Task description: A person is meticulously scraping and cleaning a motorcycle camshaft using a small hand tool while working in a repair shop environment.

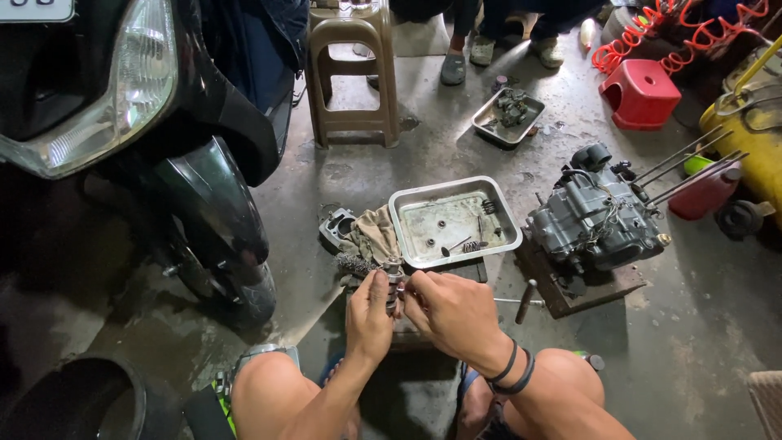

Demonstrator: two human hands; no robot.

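Observation:
Both my hands meet over the floor in front of my knees, gripping one small metal engine part (394,281) between the fingertips. My left hand (368,314) pinches it from the left, my right hand (450,310) from the right; that wrist wears black bands. Just beyond the part lies a shallow metal tray (407,210) with a valve, springs and small rings in it. A dirty rag (372,235) and a wire brush (355,264) lie to the left of the tray.
A dark engine block (595,220) sits on a wooden board at right, a hammer (524,301) before it. A scooter's front wheel (216,228) stands at left. Farther off: brown plastic stool (352,73), second parts tray (508,116), red stool (640,93), another person's feet (481,53).

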